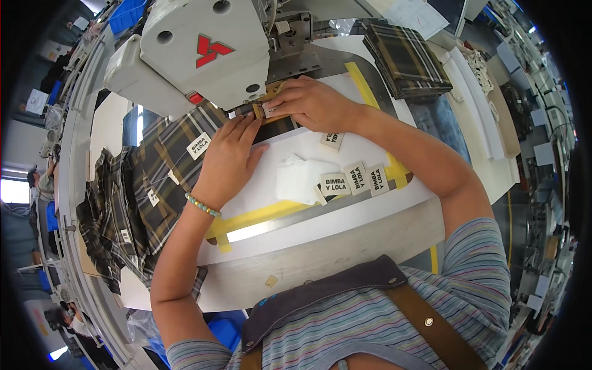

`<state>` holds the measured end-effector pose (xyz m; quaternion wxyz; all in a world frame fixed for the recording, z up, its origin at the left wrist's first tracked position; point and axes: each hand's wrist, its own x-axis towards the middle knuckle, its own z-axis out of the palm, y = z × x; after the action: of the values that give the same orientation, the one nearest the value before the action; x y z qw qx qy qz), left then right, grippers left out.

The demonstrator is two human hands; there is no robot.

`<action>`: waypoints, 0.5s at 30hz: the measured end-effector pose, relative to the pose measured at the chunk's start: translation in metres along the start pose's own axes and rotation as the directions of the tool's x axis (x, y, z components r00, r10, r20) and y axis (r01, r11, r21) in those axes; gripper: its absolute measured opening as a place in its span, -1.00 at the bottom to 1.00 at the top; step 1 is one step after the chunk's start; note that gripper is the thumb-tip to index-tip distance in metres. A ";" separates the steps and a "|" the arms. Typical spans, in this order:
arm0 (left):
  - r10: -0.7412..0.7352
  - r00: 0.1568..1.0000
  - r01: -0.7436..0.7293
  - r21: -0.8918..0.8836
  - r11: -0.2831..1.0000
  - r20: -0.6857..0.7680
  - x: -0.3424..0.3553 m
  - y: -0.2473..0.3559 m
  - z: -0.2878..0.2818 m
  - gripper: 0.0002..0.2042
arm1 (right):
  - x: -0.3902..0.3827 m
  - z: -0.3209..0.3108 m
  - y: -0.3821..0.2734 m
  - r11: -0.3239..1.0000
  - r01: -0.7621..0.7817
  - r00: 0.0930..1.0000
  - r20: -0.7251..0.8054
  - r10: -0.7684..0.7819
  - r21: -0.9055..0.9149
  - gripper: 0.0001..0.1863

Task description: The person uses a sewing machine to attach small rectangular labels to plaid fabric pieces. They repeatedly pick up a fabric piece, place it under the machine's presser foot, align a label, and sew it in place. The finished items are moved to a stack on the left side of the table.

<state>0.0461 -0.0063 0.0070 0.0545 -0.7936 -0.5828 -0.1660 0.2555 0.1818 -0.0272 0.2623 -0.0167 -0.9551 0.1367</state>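
Observation:
Under the head of a white sewing machine (206, 52), both hands meet at a strip of brown and black plaid fabric (275, 118). My left hand (229, 159) lies with its fingers stretched forward, fingertips pressing the fabric edge. From the other side my right hand (317, 105) reaches in with bent fingers pinched on a small pale label (266, 110) at the fabric; the machine head partly hides this spot. Left of my left hand spreads a heap of plaid fabric (163, 154) with a sewn-on white label (198, 146).
Several loose cream labels (356, 177) and a white crumpled cloth (302, 179) lie on the white work plate (259, 206), edged with yellow tape (271, 214). Folded plaid pieces (410, 60) are stacked at the back right. A blue bin (223, 333) shows below the table edge.

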 end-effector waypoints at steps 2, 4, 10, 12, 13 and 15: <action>-0.010 1.000 0.011 -0.038 0.999 0.020 0.001 0.000 -0.002 -0.50 | 0.000 -0.001 0.000 0.999 -0.019 1.000 0.010 0.018 0.032 -0.64; -0.007 1.000 0.009 -0.048 0.999 0.029 0.002 -0.001 -0.004 -0.50 | 0.000 -0.001 0.001 0.996 -0.044 0.999 0.033 0.042 0.072 -0.67; 0.015 0.999 -0.014 -0.033 0.999 0.030 0.000 -0.002 -0.006 -0.50 | 0.001 -0.001 -0.001 0.996 -0.038 0.999 0.032 0.035 0.079 -0.66; 0.012 0.999 -0.011 -0.042 0.999 0.030 0.000 -0.001 -0.007 -0.51 | 0.001 0.000 0.000 0.998 -0.015 1.000 0.025 0.014 0.053 -0.65; 0.013 0.999 -0.011 -0.050 0.999 0.038 0.001 -0.001 -0.008 -0.50 | 0.001 0.000 0.000 0.999 -0.004 1.000 0.021 0.003 0.040 -0.65; 0.012 0.998 -0.008 -0.068 0.998 0.054 0.002 -0.001 -0.009 -0.50 | 0.000 -0.001 0.000 0.999 -0.005 0.999 0.039 0.003 0.050 -0.65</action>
<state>0.0433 -0.0068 0.0160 0.0125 -0.8021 -0.5742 -0.1636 0.2555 0.1821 -0.0264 0.2436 -0.0095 -0.9563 0.1617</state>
